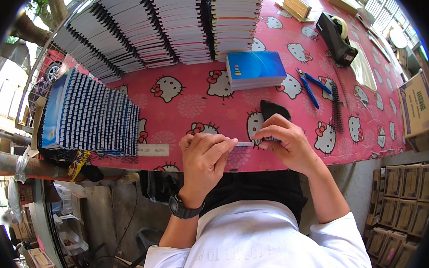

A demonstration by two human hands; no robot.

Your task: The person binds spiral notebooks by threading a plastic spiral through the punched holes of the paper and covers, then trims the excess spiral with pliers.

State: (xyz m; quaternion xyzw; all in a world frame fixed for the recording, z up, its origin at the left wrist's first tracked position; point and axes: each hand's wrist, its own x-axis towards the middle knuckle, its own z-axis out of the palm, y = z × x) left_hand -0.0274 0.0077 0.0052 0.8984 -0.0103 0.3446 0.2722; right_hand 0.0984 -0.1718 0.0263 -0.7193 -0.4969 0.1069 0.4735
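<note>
Above the table's front edge, both my hands meet at a thin pad of paper (245,144), seen edge-on as a narrow white strip. My left hand (204,155), with a black watch on its wrist, is closed on the pad's left end. At its right end, my right hand (290,142) has thumb and fingers pinched around a short dark spiral coil (271,139), partly hidden by the fingers. Just beyond them lies a black, rounded flat object (276,110). A stack of blue-covered notepads (256,70) sits farther back.
Spiral-bound books (157,27) stand in tall stacks at the back left; blue spiral notebooks (93,114) pile up at the left. Blue-handled pliers (311,88), loose black coils (337,109) and a tape dispenser (335,40) lie to the right. The pink patterned table (187,103) ends near my waist.
</note>
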